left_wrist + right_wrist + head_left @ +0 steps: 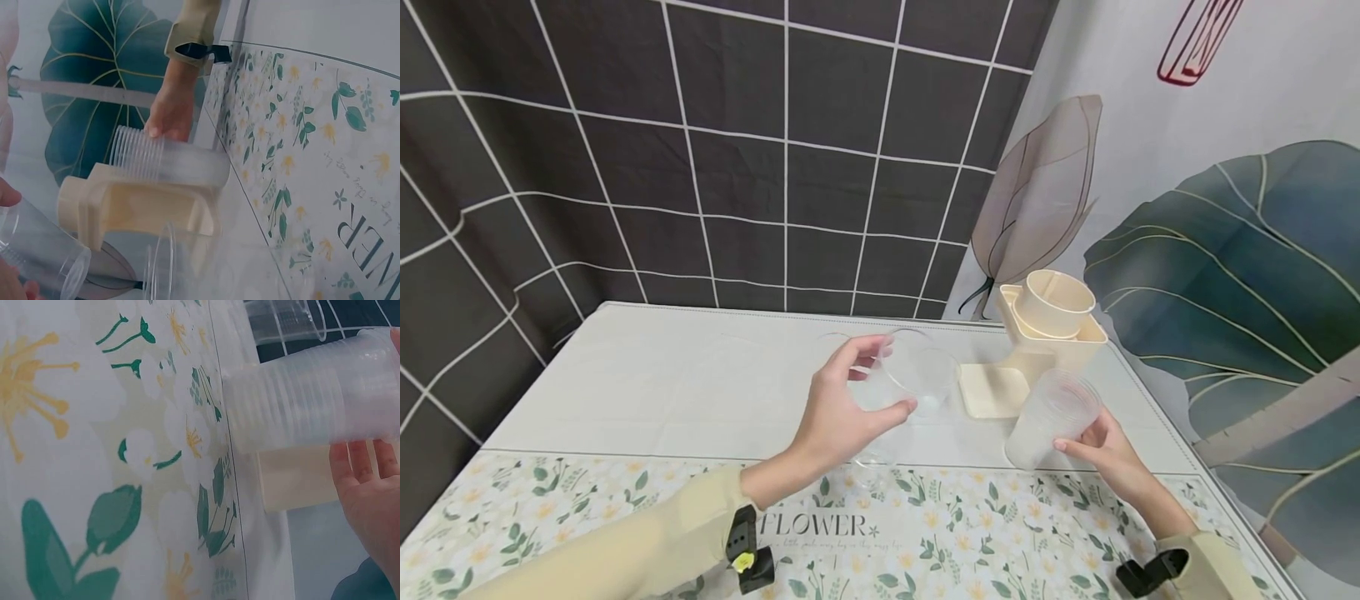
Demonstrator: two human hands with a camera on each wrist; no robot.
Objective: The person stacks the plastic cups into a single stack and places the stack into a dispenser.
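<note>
In the head view my left hand [842, 408] holds a clear plastic cup [934, 367] by its side, thumb and fingers curved around it. The left wrist view catches that cup [47, 250] with fingertips at the left edge. My right hand [1108, 454] grips a stack of translucent plastic cups [1051, 421], which leans at the front of a cream stand [996, 390]. Ridged stacked rims of these cups [294, 394] show in the right wrist view, with fingers [362, 459] against their side. The stand carries a round cream holder [1051, 308] on top.
More clear plasticware [871, 468] stands beneath and behind my left hand, its rims [164, 262] showing in the left wrist view. A floral cloth [647, 500] covers the table front, white [662, 375] behind. A dark grid curtain [730, 167] hangs at the back.
</note>
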